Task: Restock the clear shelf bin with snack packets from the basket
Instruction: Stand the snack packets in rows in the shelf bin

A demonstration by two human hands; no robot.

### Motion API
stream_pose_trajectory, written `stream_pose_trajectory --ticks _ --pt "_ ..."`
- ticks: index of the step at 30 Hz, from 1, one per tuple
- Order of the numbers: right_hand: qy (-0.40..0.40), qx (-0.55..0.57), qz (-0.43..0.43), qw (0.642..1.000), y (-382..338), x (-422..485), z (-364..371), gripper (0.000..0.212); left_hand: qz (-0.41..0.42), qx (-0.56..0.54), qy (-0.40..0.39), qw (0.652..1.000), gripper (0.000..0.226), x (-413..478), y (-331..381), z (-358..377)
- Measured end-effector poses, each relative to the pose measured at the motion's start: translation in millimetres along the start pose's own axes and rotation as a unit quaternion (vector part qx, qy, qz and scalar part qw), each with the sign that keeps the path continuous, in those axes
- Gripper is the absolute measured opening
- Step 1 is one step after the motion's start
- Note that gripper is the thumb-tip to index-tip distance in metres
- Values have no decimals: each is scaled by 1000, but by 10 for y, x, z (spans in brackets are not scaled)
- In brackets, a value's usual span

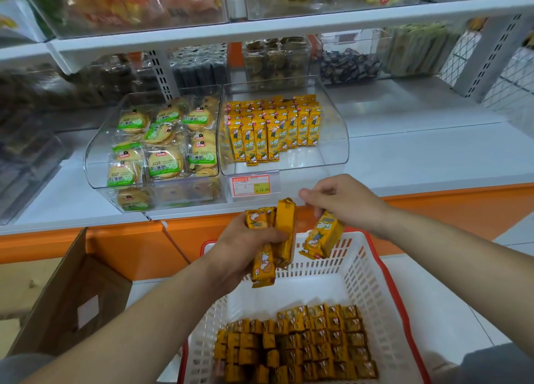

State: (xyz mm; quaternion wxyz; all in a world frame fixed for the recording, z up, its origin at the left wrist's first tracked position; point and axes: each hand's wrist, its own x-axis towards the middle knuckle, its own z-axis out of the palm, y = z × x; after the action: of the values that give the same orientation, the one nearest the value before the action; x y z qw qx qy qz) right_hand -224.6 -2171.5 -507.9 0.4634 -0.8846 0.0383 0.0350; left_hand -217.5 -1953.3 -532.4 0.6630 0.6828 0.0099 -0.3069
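A stack of snack packets [284, 233] is gripped in the left hand [245, 240] as supply, a loose packet [320, 237] pinched by the right hand [345, 200], seemingly for the centre-frame clear shelf bin [332, 143].

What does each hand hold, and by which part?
Left hand grips several yellow snack packets around their middles; right hand pinches another packet by its upper end.

The left hand [245, 245] gripped a bundle of yellow packets [273, 239] above the white basket [372, 282]. The right hand [344, 200] pinched two more packets [322, 237] — below the clear bin [332, 140].
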Motion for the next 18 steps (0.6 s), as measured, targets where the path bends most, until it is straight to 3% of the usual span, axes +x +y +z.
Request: stream_pose_trajectory --ticks 5,10,15,18 --pt "117 117 32 986 -33 11 2 41 -14 -36 31 999 41 5 -36 46" --pt "237 151 56 958 -97 -48 144 39 -3 -88 58 994 38 -38 -50 171" --pt "185 121 11 975 -177 -181 336 49 16 -143 115 983 35 -22 48 168" --pt "104 137 -11 985 -220 -233 379 33 27 -151 140 978 36 -4 152 93"
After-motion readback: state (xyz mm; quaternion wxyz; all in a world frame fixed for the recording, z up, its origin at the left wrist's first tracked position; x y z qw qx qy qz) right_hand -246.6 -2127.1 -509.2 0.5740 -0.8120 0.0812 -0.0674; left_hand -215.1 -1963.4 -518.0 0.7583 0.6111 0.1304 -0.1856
